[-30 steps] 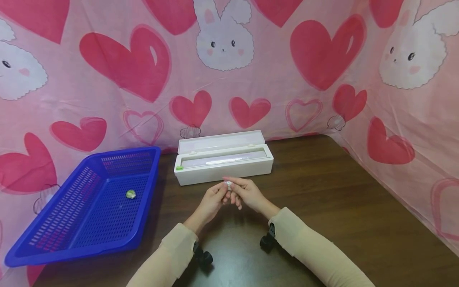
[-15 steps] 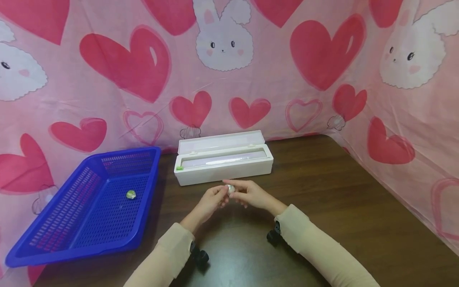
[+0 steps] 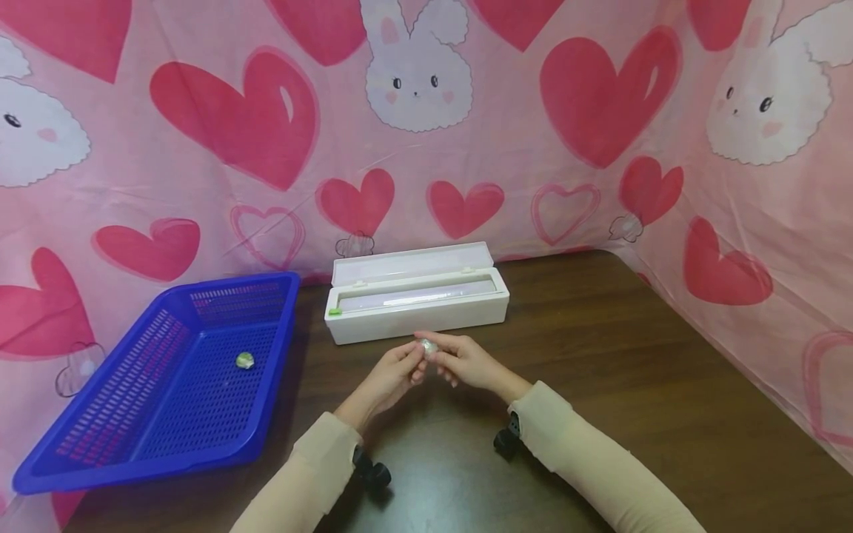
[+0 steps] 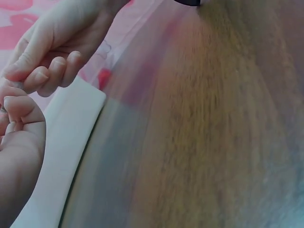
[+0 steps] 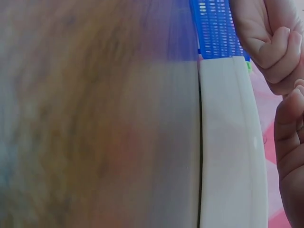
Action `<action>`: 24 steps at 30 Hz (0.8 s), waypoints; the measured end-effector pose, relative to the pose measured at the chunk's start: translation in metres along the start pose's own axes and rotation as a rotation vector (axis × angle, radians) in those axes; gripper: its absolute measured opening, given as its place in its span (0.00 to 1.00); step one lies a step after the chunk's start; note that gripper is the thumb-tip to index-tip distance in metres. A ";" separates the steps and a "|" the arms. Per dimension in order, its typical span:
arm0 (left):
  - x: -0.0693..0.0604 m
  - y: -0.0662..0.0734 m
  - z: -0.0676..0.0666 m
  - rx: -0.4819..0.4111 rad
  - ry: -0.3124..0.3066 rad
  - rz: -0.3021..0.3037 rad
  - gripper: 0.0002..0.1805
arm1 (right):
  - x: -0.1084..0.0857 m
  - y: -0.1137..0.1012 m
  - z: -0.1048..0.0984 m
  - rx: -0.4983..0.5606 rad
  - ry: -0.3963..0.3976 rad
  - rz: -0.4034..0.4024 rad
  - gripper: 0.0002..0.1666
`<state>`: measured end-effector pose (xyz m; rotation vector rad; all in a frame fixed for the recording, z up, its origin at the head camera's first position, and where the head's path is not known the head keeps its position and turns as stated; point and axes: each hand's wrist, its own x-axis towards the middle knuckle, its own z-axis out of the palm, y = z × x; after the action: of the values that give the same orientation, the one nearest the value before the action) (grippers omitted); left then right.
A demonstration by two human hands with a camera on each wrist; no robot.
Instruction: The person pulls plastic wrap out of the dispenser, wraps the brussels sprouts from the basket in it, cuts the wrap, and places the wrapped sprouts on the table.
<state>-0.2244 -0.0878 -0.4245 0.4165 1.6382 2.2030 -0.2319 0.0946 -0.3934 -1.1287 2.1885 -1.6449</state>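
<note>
A small shiny, pale wrapped item (image 3: 429, 347) is pinched between both hands in the head view, just in front of the white box. The left hand (image 3: 393, 376) grips its left side with thumb and fingers. From the other side the right hand (image 3: 471, 363) holds it between thumb and forefinger. In the left wrist view, the left hand (image 4: 21, 142) and right hand (image 4: 66, 40) meet at the left edge, the item mostly hidden by fingers. The right wrist view shows the left hand (image 5: 270, 42) above the right hand (image 5: 290, 152), fingers curled.
A white box (image 3: 418, 318) with its lid (image 3: 412, 265) raised stands at the back middle, a clear sheet inside. At the left is a blue basket (image 3: 266, 414) holding a small green and silver item (image 3: 244, 360). Pink printed cloth hangs behind the brown table (image 3: 600, 370).
Since a second ago the right hand has shifted slightly right and its fingers have moved on the item, which shows more between the hands. The left hand keeps hold of it.
</note>
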 end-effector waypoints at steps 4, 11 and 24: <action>0.001 -0.002 0.002 -0.041 0.032 0.010 0.11 | 0.000 0.001 0.003 -0.018 0.038 -0.029 0.20; 0.003 -0.003 0.006 0.005 0.071 0.020 0.13 | -0.001 0.001 0.008 -0.019 0.106 -0.018 0.18; -0.003 -0.001 0.002 0.017 0.003 0.021 0.15 | 0.000 0.006 -0.001 0.209 -0.036 -0.005 0.24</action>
<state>-0.2208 -0.0874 -0.4250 0.4366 1.6627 2.2071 -0.2354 0.0961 -0.3985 -1.0975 1.9389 -1.7912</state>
